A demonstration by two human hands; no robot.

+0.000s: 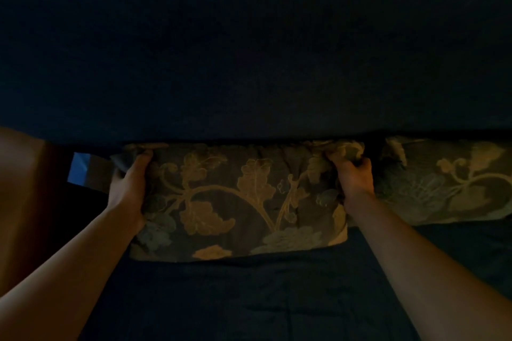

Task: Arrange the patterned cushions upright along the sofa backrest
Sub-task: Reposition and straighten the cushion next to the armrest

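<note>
The dim light hides much, but 2 dark brown fabric cushions with a pale leaf-and-vine pattern stand against the dark blue sofa backrest [249, 50]. The nearer cushion [238, 202] sits in the middle of the dark seat [249, 299], its top edge touching the backrest; the second cushion [448, 183] stands just beside it on the right.

The likeliest slip, as I judge it, is the soft cushion slumping forward once let go, since its filling looks loose and the top edge is bunched where it is gripped. Pulling harder on 1 corner could also skew it into its neighbour.

Both forearms reach straight forward, roughly parallel. The left hand [128, 185] is clenched on the cushion's upper left corner, thumb on the front face. The right hand [354, 177] grips the gathered fabric at the upper right corner, knuckles up.
</note>
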